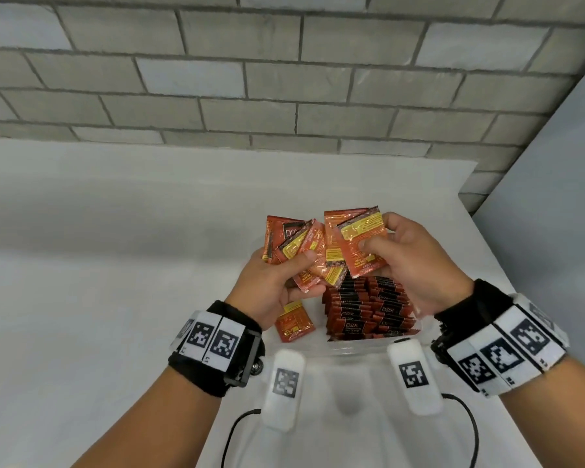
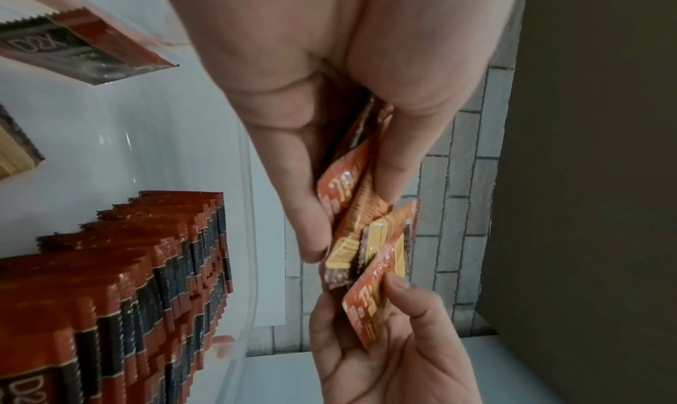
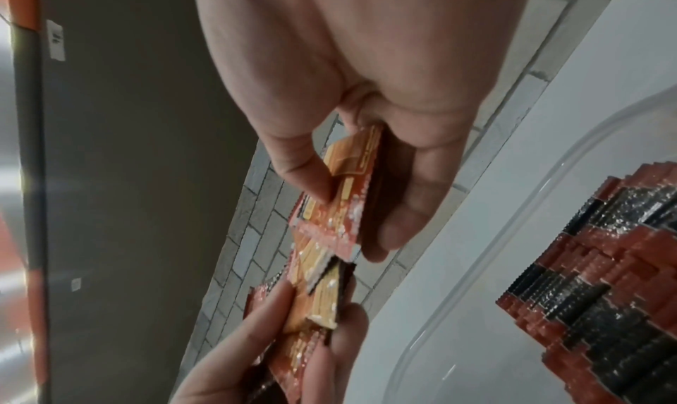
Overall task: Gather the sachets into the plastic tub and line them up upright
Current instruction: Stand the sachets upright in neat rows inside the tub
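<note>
Two hands are up over the plastic tub point(image 1: 358, 349), each holding a small bunch of orange-red sachets. My left hand point(image 1: 271, 288) pinches its fanned sachets point(image 1: 294, 248) between thumb and curled fingers; they splay at different angles, some with the dark printed face toward me, some with the yellow-panelled back. My right hand point(image 1: 409, 261) grips a tighter bunch point(image 1: 355, 241), thumb on the front sachet, the bunch roughly upright with its top edges tilted a little to the left. In the left wrist view, the left hand's sachets point(image 2: 362, 222) and those of the right hand point(image 2: 373, 303) overlap at their edges.

Below them, inside the clear tub on the white bench point(image 1: 115, 265), the filed sachets point(image 1: 368, 312) stand on edge in two packed rows that run away from me, their serrated top edges pointing up and the printed faces toward me. One loose sachet point(image 1: 294, 322) lies flat on the tub floor to the left of the rows, yellow panel up, turned slightly askew.
</note>
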A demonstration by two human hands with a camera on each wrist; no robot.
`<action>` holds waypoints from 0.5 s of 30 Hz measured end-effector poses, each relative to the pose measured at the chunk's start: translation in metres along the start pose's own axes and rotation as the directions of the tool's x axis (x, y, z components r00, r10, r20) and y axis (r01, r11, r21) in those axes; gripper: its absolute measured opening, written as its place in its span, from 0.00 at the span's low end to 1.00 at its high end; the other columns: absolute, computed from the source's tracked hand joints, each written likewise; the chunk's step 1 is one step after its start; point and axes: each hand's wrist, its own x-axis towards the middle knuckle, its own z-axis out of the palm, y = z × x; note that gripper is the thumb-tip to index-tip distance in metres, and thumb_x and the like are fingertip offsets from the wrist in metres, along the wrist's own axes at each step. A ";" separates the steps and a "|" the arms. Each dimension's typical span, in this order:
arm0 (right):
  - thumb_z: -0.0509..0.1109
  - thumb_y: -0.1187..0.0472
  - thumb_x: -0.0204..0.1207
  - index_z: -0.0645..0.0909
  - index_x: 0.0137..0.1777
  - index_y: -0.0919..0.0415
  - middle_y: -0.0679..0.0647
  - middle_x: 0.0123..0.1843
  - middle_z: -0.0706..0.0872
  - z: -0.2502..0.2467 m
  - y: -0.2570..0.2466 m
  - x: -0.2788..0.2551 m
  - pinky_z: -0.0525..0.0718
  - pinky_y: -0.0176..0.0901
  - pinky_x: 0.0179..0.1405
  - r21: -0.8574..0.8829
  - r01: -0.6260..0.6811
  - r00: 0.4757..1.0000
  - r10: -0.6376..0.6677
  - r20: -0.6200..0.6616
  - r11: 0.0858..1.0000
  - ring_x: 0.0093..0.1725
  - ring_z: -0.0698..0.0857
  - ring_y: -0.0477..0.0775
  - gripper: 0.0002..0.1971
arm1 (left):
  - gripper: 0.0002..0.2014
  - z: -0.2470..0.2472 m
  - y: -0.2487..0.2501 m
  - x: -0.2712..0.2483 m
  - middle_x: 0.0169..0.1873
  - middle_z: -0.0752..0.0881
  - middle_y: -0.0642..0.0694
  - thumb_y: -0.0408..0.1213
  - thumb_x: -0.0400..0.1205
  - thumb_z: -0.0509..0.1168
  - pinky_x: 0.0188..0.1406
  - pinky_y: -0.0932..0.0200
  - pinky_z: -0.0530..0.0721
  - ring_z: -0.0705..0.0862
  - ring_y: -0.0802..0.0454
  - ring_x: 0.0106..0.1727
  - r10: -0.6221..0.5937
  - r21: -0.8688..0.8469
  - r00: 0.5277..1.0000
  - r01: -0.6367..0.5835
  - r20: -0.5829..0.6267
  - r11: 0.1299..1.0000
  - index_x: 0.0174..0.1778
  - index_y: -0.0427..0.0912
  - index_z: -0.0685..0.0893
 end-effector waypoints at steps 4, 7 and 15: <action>0.67 0.72 0.77 0.79 0.52 0.59 0.56 0.47 0.90 0.004 0.001 0.000 0.88 0.46 0.46 -0.064 -0.002 0.999 0.005 0.047 0.998 0.43 0.90 0.52 0.09 | 0.14 0.000 -0.001 0.000 0.45 0.91 0.38 0.35 0.72 0.70 0.32 0.57 0.90 0.91 0.43 0.40 -0.007 0.035 1.000 0.007 -0.004 0.999 0.54 0.40 0.84; 0.67 0.72 0.77 0.78 0.52 0.59 0.57 0.48 0.90 0.002 0.003 0.003 0.88 0.48 0.46 -0.029 0.005 1.000 -0.004 0.011 1.000 0.43 0.90 0.54 0.09 | 0.08 -0.003 0.000 0.002 0.44 0.91 0.40 0.28 0.80 0.64 0.35 0.51 0.91 0.90 0.40 0.44 -0.009 -0.063 0.999 0.007 -0.032 0.998 0.54 0.37 0.82; 0.64 0.73 0.78 0.81 0.52 0.59 0.51 0.44 0.91 0.003 0.004 0.003 0.87 0.39 0.37 0.153 0.006 1.000 -0.002 -0.028 0.988 0.41 0.90 0.49 0.10 | 0.12 -0.007 0.001 0.003 0.49 0.90 0.38 0.23 0.77 0.63 0.41 0.51 0.90 0.87 0.36 0.53 0.013 -0.084 0.999 -0.016 -0.032 0.996 0.56 0.36 0.81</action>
